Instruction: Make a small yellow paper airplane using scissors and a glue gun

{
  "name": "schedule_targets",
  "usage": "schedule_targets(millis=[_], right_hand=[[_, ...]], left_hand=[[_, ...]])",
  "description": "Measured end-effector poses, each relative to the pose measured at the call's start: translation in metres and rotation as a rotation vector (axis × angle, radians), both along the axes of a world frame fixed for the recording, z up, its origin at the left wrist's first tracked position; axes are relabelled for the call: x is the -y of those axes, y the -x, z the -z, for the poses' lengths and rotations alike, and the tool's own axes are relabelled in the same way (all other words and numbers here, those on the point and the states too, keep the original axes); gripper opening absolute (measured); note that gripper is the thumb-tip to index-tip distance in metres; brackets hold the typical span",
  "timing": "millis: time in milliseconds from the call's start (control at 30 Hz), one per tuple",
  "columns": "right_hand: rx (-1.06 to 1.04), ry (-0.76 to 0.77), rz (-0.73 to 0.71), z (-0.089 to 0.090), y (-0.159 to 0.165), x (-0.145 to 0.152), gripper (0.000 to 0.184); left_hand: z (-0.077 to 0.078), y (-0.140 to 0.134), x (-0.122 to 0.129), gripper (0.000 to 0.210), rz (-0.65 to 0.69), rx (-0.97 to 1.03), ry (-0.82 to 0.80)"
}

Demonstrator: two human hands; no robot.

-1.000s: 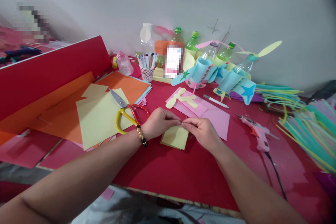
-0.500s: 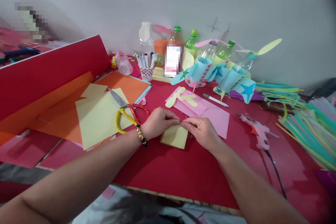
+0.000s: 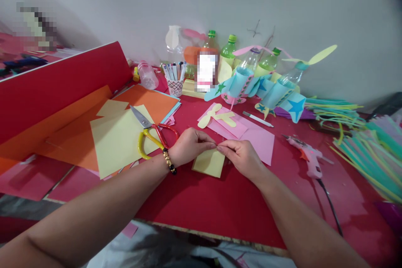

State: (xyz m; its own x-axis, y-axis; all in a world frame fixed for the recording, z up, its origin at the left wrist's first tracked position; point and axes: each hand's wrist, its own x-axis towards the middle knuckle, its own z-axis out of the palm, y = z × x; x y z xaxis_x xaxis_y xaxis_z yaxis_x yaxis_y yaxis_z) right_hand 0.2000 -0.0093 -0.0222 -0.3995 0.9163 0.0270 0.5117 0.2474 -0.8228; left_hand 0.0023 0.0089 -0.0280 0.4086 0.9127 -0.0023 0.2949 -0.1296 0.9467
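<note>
A small folded piece of pale yellow paper [image 3: 209, 165] is between my hands, low over the red table. My left hand [image 3: 191, 146], with a beaded bracelet at the wrist, pinches its far edge. From the other side my right hand [image 3: 240, 155] pinches the same edge, the fingertips of both hands nearly meeting. Beside my left wrist lie scissors [image 3: 150, 132] with one red and one yellow handle, resting on a larger yellow sheet [image 3: 117, 146]. Yellow paper cutouts [image 3: 216, 116] lie on pink paper [image 3: 256, 144] just beyond my hands.
A pink glue gun [image 3: 306, 155] with a cord lies at right, near bundled coloured strips [image 3: 364, 163]. Behind stand a cup of pens [image 3: 174, 86], a blurred phone [image 3: 206, 71] and bottle planes [image 3: 243, 83]. Orange paper [image 3: 73, 146] covers the left; a marker [image 3: 259, 119] lies mid-table.
</note>
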Motion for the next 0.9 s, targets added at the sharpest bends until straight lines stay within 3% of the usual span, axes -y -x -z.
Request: schedule_targets(millis=[633, 900], right_hand=[[0.065, -0.036, 0.012, -0.0074, 0.0031, 0.0015, 0.028], [-0.034, -0.003, 0.064, -0.0034, -0.0028, -0.0020, 0.024]], left_hand=[[0.0013, 0.0000, 0.0010, 0.030, 0.010, -0.009, 0.015], [-0.0028, 0.0007, -0.0011, 0.034, -0.017, 0.125, 0.105]])
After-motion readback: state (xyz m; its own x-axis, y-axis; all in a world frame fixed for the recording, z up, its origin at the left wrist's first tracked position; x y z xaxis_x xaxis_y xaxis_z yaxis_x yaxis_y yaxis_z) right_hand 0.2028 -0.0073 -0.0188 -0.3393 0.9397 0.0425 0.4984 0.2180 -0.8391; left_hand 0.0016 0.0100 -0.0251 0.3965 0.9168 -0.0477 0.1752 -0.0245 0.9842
